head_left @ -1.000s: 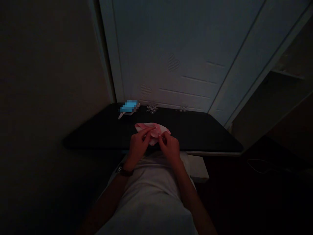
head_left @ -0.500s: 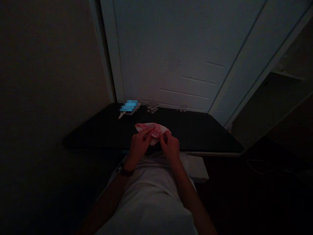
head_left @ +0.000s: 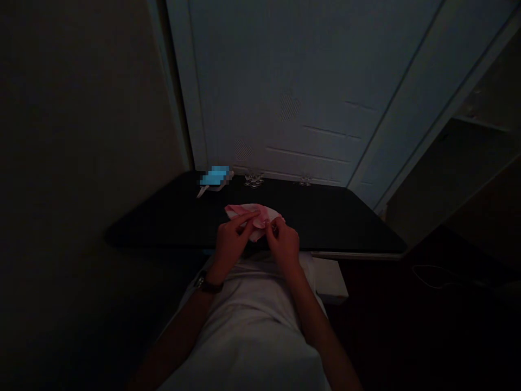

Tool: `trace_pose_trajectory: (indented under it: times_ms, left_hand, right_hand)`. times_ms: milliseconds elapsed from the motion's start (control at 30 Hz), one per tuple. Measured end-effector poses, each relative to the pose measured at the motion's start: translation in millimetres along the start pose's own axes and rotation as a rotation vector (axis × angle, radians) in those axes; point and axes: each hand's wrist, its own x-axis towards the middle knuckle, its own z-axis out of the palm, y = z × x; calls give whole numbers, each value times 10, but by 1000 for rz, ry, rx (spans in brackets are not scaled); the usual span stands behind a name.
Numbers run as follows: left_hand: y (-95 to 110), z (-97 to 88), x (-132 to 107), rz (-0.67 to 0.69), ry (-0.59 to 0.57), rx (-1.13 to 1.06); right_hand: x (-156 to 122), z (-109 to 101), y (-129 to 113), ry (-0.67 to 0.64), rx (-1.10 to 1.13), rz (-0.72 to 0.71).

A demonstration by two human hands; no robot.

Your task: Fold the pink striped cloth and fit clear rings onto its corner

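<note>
A crumpled pink and white cloth (head_left: 239, 209) is bunched between my two hands, just above the near part of a black tabletop (head_left: 325, 217). My left hand (head_left: 233, 237) pinches the cloth from the left, with its index finger stretched along the top. From the right, my right hand (head_left: 282, 239) has thumb and fingertips closed at the cloth's edge. A tiny glint shows by the right fingertips; what makes it is too small and dark to name. The cloth hides part of the fingertips.
Toward the back lie a cluster of small shiny clear pieces (head_left: 254, 180) and a smaller group of similar pieces (head_left: 305, 180). A device with a blurred blue screen (head_left: 215, 176) and a white cable sits back left. Behind stands a pale panel (head_left: 244, 70). A white box (head_left: 330, 279) is below right.
Hands and cloth stay in nearly the same place. A small glint at the right fingertips shows more clearly now.
</note>
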Motion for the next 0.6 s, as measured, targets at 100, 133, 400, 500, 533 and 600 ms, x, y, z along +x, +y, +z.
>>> trace_pose_trajectory:
  times_ms: [100,133,400,500,533,600]
  left_hand:
    - [7,-2,-1,6,-2,-20]
    - [6,-3,0,11,-2,-17]
    - [-34,9,10,25,-71,-25]
    - [-36,20,17,42,-77,-11]
    - [-37,24,19,44,-75,-1]
    - [-42,30,24,48,-75,16]
  right_hand:
    - [-8,-6,-1,-6,-28,-25]
    - [-12,-9,1,-14,-36,-46]
    - [-19,-12,32,-44,-47,-133]
    - [-19,-4,36,-43,-34,-118]
    - [-20,-4,36,-41,-27,-110]
    - [-23,-8,33,-38,-5,-96]
